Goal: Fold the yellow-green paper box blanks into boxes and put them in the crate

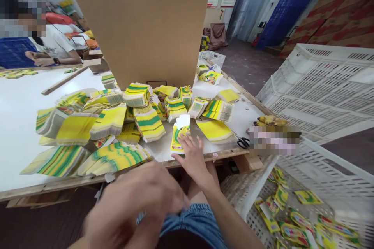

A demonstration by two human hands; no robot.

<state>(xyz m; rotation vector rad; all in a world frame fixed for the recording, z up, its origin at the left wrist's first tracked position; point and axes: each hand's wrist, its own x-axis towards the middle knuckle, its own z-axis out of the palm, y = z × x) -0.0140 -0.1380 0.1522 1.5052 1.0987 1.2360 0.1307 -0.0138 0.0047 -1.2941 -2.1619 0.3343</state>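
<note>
My right hand (193,157) rests at the table's front edge. Its fingers hold a small yellow and green carton (179,136) that stands upright with its white top flaps open. My left hand (134,206) is low and close to the camera, below the table edge, smeared by motion. A small blue and white thing shows under its fingers, too blurred to name. Stacks of flat yellow and green cartons (117,120) lie heaped on the white table (17,109) just left of and behind the standing carton.
A tall brown cardboard sheet (140,23) stands behind the heap. Black scissors (243,142) lie near the table's right corner. At the lower right, a white plastic crate (321,179) holds several finished cartons, with more crates beyond. A person sits at the far left.
</note>
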